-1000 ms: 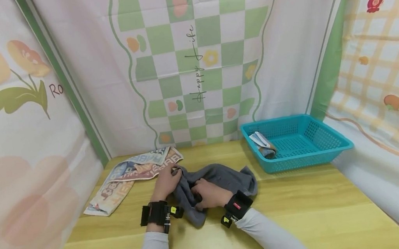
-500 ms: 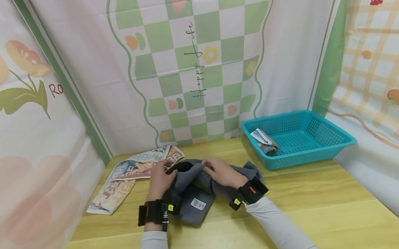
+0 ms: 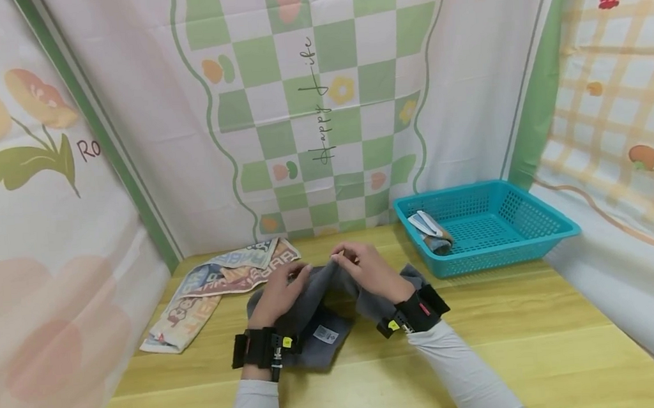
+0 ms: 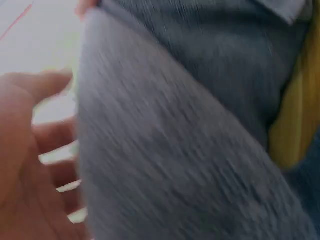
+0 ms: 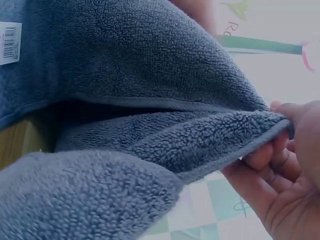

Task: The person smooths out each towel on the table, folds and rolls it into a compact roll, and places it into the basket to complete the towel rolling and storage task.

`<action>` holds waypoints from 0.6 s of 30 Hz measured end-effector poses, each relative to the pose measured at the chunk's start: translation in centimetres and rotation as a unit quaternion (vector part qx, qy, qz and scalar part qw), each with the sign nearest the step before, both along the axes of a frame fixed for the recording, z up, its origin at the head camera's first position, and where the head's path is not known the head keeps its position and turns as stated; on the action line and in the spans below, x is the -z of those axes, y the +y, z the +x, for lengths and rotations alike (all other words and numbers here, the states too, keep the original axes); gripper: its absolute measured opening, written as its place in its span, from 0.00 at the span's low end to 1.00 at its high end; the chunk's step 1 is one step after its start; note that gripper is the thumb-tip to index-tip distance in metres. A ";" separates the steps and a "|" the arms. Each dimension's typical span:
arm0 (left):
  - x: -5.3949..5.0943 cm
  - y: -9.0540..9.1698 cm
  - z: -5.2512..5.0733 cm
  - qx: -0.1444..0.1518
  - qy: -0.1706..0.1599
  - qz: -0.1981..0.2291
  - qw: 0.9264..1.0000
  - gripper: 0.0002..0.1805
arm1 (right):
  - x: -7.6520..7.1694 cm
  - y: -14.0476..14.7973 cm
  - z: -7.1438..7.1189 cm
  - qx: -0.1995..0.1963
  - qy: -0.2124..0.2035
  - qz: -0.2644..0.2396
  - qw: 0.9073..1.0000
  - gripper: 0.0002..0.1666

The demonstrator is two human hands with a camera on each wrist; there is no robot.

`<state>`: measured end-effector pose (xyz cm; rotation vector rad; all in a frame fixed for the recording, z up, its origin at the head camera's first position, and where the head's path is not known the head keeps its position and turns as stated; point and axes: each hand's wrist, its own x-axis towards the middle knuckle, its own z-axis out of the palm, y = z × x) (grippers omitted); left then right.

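Note:
A dark grey terry towel, crumpled and partly lifted, lies between the two hands on the table. My right hand pinches its edge and holds it up; in the right wrist view the thumb and fingers grip a folded corner, with the rest hanging down. My left hand is at the towel's left side. In the left wrist view its thumb stands apart from the cloth, and the fingertips reach behind the towel's edge. A white barcode label shows on the lower flap.
Patterned towels printed with letters lie loosely at the back left of the wooden table. At the back right stands a blue perforated plastic basket with a rolled cloth inside. Printed curtains enclose the table.
The right hand has lifted and moved right and away with the towel's edge, exposing the label. The left hand has shifted slightly right, nearer the right hand.

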<state>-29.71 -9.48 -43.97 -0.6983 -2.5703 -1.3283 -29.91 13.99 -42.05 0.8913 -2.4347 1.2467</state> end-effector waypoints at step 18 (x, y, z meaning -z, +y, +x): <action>-0.2 5.2 1.9 -0.121 0.204 -0.098 0.967 0.12 | -1.4 0.1 0.8 -0.069 -0.011 0.009 0.998 0.16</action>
